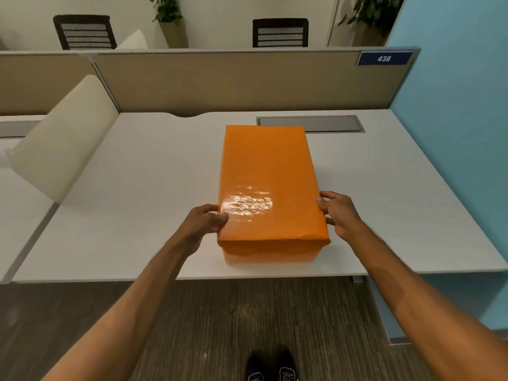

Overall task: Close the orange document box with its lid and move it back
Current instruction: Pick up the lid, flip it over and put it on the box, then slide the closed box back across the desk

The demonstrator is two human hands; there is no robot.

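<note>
Orange lid (266, 182) seated on document box (268, 258); left hand (204, 222) and right hand (339, 214) clasping its sides, grip wide, steadying for pushing back across tabletop (137, 188).

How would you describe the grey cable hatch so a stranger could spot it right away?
Start at the white desk against the beige partition. Just behind the orange document box, near the partition, lies the cable hatch. It is the only flat grey rectangular panel set flush into this desk.

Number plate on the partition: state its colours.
Dark blue number plate with white digits 438, clearest in the head view.
</note>
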